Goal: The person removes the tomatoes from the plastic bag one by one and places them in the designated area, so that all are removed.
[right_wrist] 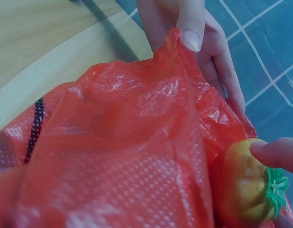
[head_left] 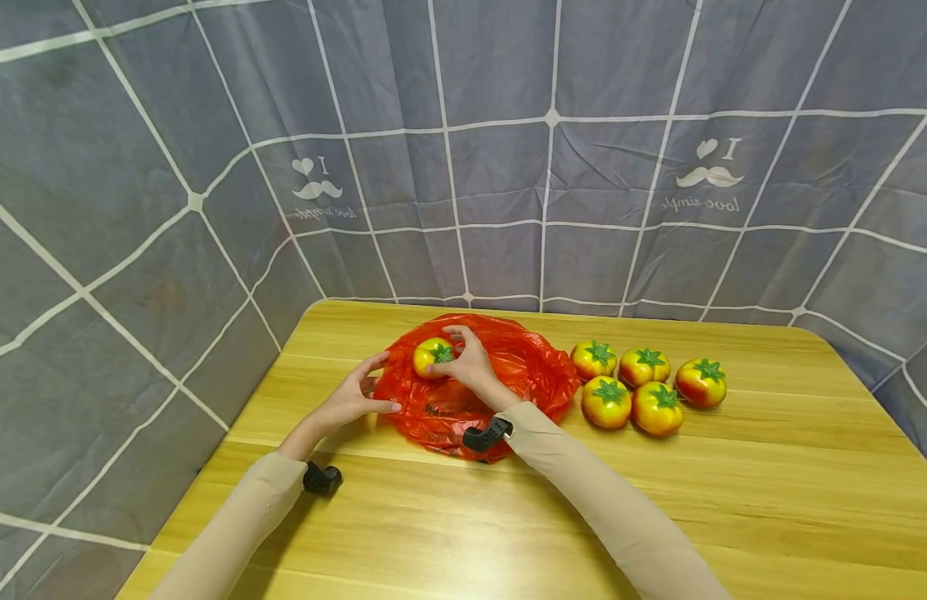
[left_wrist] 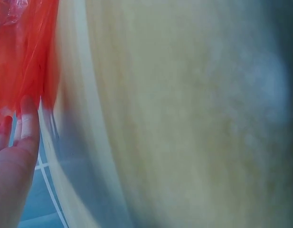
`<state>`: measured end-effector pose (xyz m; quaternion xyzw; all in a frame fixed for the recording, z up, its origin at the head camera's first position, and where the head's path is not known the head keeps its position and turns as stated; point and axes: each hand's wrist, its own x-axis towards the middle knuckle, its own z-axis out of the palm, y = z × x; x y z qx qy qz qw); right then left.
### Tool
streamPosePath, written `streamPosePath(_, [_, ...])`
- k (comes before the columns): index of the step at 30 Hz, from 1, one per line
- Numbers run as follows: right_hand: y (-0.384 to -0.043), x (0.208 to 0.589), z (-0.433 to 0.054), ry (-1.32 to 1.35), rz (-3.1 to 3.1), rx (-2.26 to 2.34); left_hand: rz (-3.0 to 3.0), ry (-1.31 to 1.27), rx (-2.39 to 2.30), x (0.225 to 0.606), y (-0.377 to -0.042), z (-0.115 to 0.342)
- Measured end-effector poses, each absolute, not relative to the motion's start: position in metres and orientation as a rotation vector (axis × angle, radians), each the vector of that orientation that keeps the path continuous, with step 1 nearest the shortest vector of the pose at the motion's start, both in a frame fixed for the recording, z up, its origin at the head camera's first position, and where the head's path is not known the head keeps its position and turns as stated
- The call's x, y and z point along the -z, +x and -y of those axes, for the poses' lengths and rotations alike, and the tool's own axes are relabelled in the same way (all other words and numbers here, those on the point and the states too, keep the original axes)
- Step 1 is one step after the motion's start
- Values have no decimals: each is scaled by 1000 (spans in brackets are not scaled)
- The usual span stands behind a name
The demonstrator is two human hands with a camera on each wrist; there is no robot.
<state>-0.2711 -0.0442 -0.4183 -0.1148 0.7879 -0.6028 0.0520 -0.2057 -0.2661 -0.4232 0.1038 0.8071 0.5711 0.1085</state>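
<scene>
A red plastic bag (head_left: 508, 358) lies spread with its mouth up on the wooden table. At its left edge my left hand (head_left: 348, 398) holds the rim, thumb toward me and fingers on the far side; in the right wrist view the left thumb (right_wrist: 191, 38) presses on the plastic. My right hand (head_left: 474, 364) grips a yellow-red tomato (head_left: 428, 357) with a green leafy top, over the left part of the bag. In the right wrist view that tomato (right_wrist: 243, 185) sits against the red plastic, under my right thumb (right_wrist: 279, 153).
Right of the bag several more tomatoes (head_left: 606, 402) stand grouped on the table (head_left: 779, 467), the nearest beside the bag's edge. A grey curtain (head_left: 501, 175) with white lines hangs behind the table and along its left side.
</scene>
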Motion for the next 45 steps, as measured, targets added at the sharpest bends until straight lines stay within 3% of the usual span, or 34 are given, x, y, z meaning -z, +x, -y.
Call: streamPosePath(45, [-268, 430, 47, -461, -2524, 1653, -2379, 286, -1651, 420, -207, 263])
